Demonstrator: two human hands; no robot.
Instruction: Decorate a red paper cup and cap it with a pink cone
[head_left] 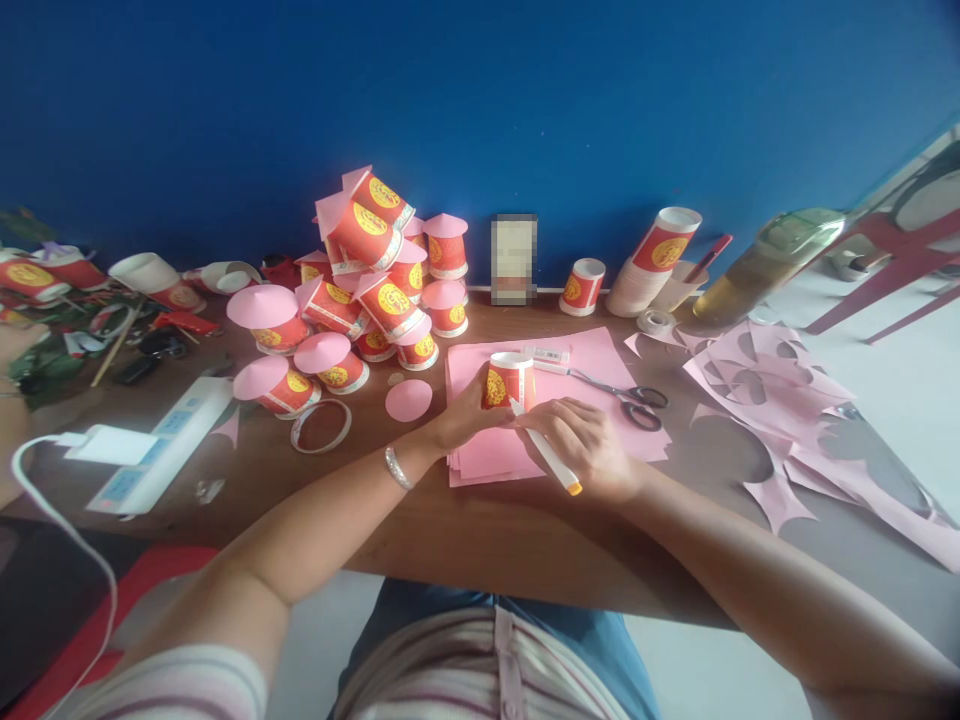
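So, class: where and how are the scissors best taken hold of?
Probably by the dark loops, from above and the right. The scissors lie on pink paper, loops toward its right edge, blades pointing left, away from that grip.

Behind the red cup (521, 390), the fingers of the left hand (469, 412) are largely hidden; whether the tip of the marker (551, 455) touches it is too small to tell. Near one o'clock a pixelated patch (514, 258) conceals its contents. At ten o'clock front cups (390, 305) cover those behind. At nine o'clock the left edge cuts off another person's arm (10, 365); at eight, the white cable (105, 565) leaves the view. Toward three, the right edge crops the red stool (885, 250).
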